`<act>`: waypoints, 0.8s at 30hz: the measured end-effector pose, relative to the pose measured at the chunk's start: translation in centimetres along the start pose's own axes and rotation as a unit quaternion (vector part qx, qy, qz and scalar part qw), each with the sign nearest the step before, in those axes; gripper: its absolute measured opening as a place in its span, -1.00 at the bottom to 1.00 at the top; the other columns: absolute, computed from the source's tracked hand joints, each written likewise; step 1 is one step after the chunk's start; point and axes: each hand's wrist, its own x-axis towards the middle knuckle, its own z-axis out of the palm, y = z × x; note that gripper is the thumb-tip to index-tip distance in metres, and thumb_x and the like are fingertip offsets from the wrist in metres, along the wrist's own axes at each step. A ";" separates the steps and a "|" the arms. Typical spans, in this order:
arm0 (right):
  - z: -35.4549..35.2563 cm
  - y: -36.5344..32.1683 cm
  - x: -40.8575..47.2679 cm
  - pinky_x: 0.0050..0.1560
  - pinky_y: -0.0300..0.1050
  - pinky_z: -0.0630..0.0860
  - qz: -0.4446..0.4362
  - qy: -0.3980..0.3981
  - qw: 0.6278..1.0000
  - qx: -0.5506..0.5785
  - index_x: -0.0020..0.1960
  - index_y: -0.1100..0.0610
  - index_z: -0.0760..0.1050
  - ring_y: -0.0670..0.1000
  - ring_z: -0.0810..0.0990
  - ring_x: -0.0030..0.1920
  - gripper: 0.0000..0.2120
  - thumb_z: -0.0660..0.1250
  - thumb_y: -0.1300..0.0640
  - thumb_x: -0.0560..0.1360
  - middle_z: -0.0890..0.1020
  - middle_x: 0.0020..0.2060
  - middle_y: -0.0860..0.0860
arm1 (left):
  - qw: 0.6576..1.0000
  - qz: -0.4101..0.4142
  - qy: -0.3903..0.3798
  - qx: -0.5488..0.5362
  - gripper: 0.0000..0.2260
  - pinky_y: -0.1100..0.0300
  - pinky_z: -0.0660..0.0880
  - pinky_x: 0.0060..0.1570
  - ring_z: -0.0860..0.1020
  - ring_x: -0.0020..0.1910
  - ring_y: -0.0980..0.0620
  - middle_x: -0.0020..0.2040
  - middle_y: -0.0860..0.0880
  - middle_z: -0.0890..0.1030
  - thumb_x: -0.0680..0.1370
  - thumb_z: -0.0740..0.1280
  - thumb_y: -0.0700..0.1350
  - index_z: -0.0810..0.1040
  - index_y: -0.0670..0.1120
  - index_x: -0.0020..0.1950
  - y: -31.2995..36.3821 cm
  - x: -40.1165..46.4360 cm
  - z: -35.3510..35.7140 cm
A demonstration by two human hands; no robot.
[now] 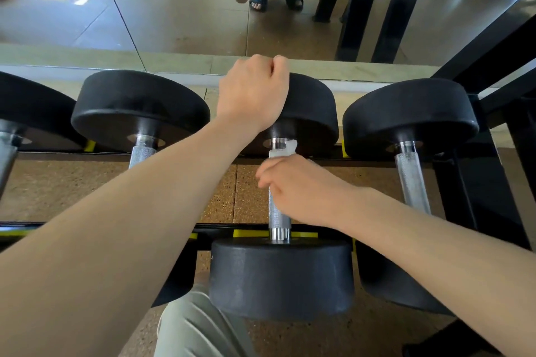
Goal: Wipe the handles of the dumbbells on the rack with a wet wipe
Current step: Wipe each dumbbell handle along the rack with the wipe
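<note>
- Speckled brown floor (58,188) shows under a black rack (452,182) w/ yellow pads; a mirror (174,23) runs along the wall at 12 o'clock, reflecting more weights and a pair of feet in black sandals.
- Middle dumbbell (281,278) lies across the rack rails, near head at 6 o'clock, far head at 12, steel handle (279,217) betw. them.
- Right hand (293,191) comes in from 4 o'clock, fingers curled round the upper part of that handle, gripping a wet wipe (285,149) against it; a white edge of the wipe sticks out above the hand, just below the far head's collar. Hand is a bit blurred.
- Left hand (252,93) reaches from 8 o'clock, fingers curled over the top edge of the far head, holding it; fingertips hidden behind the head.
- Neighbour dumbbell at 3 o'clock (410,116) and another at 9 o'clock (139,110) sit on the same rack, handles bare; left one's handle partly hidden by the left forearm.
- One more head just visible at far 9 o'clock edge.
- Light grey trouser leg (197,327) at 6 o'clock, next to the near head.
</note>
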 end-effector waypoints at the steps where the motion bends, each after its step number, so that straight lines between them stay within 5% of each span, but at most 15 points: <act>1: -0.1 -0.2 -0.2 0.29 0.01 0.46 0.003 -0.020 1.000 0.024 0.14 0.14 0.63 0.06 0.53 0.23 -0.69 0.14 0.26 0.58 0.56 0.25 0.03 | 1.000 0.000 0.000 -0.001 -0.56 0.13 0.30 -0.31 0.45 -0.31 0.06 -0.37 -0.01 0.45 0.67 0.03 0.01 0.51 -0.09 -0.29 0.0 0.0 0.1; 4: -0.8 -0.6 -2.1 0.37 -0.26 0.30 -0.012 -0.118 0.988 0.100 0.18 0.03 0.65 -0.13 0.44 0.32 -0.61 0.12 0.27 0.56 0.53 0.33 -0.08 | 1.000 -0.002 0.002 0.000 -0.57 0.15 0.30 -0.31 0.46 -0.29 0.07 -0.33 -0.01 0.48 0.67 0.03 0.03 0.54 -0.08 -0.25 0.0 0.2 0.2; 6: -1.4 -0.5 -3.5 0.25 -0.41 0.33 -0.022 -0.133 0.982 0.135 0.21 -0.02 0.63 -0.27 0.46 0.19 -0.58 0.15 0.31 0.54 0.56 0.29 -0.15 | 1.000 -0.002 0.005 0.004 -0.57 0.16 0.29 -0.31 0.45 -0.29 0.07 -0.33 -0.02 0.47 0.67 0.04 0.02 0.53 -0.10 -0.25 0.0 0.2 0.1; 10: -2.5 0.3 -3.8 -0.12 -0.54 0.39 -0.013 -0.001 0.961 0.275 0.44 -0.08 0.37 -0.51 0.44 -0.07 -0.45 0.18 0.35 0.54 0.46 0.21 -0.26 | 1.000 -0.008 0.005 0.010 -0.57 0.13 0.33 -0.31 0.44 -0.29 0.06 -0.31 -0.05 0.49 0.66 0.04 0.01 0.58 -0.14 -0.19 0.1 0.2 0.1; 13: -1.6 1.0 -2.4 0.17 -0.31 0.42 -0.040 0.047 0.993 0.102 0.48 -0.04 0.25 -0.23 0.43 0.23 -0.53 0.19 0.17 0.59 0.33 0.42 -0.13 | 1.000 -0.004 0.004 0.005 -0.56 0.11 0.35 -0.29 0.47 -0.26 0.03 -0.29 -0.06 0.51 0.66 0.04 0.01 0.60 -0.15 -0.16 0.1 0.2 0.1; 16: -0.3 1.9 -1.8 0.01 -0.04 0.55 -0.081 0.047 0.991 -0.097 0.31 0.01 0.44 0.02 0.56 0.13 -0.70 0.12 0.07 0.62 0.34 0.38 -0.08 | 1.000 -0.001 0.002 0.002 -0.57 0.14 0.29 -0.33 0.46 -0.28 0.05 -0.32 -0.05 0.49 0.67 0.03 0.00 0.60 -0.14 -0.16 0.2 0.0 0.0; 20: -0.6 2.1 -2.7 0.12 -0.02 0.55 -0.113 0.062 0.986 -0.103 0.38 -0.05 0.42 0.00 0.46 0.29 -0.64 0.10 -0.03 0.63 0.22 0.52 -0.14 | 1.000 -0.006 0.003 -0.001 -0.57 0.18 0.29 -0.35 0.46 -0.28 0.05 -0.32 -0.04 0.48 0.67 0.03 -0.02 0.61 -0.14 -0.16 0.2 -0.1 -0.1; 24: -1.0 2.4 -3.1 -0.10 -0.08 0.57 -0.089 0.095 0.973 -0.190 0.32 -0.01 0.45 0.07 0.49 0.14 -0.70 0.24 0.04 0.59 0.22 0.47 0.02 | 1.000 -0.010 0.003 -0.001 -0.59 0.20 0.25 -0.37 0.43 -0.30 0.07 -0.33 -0.02 0.46 0.67 0.04 -0.02 0.57 -0.12 -0.21 0.4 -0.1 -0.2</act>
